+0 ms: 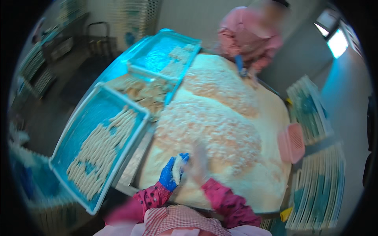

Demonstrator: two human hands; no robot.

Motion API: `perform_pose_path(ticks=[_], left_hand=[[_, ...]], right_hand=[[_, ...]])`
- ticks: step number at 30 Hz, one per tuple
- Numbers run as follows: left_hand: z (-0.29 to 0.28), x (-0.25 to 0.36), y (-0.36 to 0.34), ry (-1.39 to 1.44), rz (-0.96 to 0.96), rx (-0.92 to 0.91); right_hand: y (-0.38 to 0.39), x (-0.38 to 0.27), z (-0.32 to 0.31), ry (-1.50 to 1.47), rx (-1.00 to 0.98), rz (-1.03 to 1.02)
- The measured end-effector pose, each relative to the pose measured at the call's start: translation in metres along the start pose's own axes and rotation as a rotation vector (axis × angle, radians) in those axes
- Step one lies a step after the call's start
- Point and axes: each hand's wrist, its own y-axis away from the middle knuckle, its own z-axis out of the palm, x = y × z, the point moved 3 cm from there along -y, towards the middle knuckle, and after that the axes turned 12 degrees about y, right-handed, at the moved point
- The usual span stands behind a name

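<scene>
My left hand (pixel 169 175), in a blue glove, is closed around a white, crumb-coated strip (pixel 177 170) over the near edge of the table. Just to its right is my right hand (pixel 197 167) in a pale, see-through glove, smeared by motion, so its fingers cannot be made out. Beyond both hands lies a broad heap of pinkish-white pieces (pixel 208 126) in pale crumbs or powder. To the left, a blue-lined tray (pixel 75 147) with a white rim holds rows of several similar coated strips (pixel 100 157).
Farther back stands a second blue tray (pixel 147 57) with some pieces in it, beside a heap of brownish material (pixel 147 94). A pink basket (pixel 291 142) sits at the table's right edge, near stacked trays (pixel 318 188). Across the table, a person in pink (pixel 252 39) works at another heap.
</scene>
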Motion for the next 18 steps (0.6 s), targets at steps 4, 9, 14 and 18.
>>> perform_pose_path(ticks=[4,9,14,18], left_hand=[[-0.036,0.085,0.028,0.302,0.094,-0.167],[-0.069,0.333,0.134,-1.141,1.449,0.258],[-0.164,0.488,0.258,-0.972,1.111,0.728],[-0.159,0.496,0.242,-1.073,0.809,0.77]], right_hand=[[-0.056,0.061,-0.013,0.641,-0.177,-0.218],[-0.05,0.105,-0.017,0.416,-0.311,-0.308],[-0.087,0.109,0.004,0.462,-0.377,-0.514],[-0.097,0.105,0.0,0.506,-0.428,-0.518]])
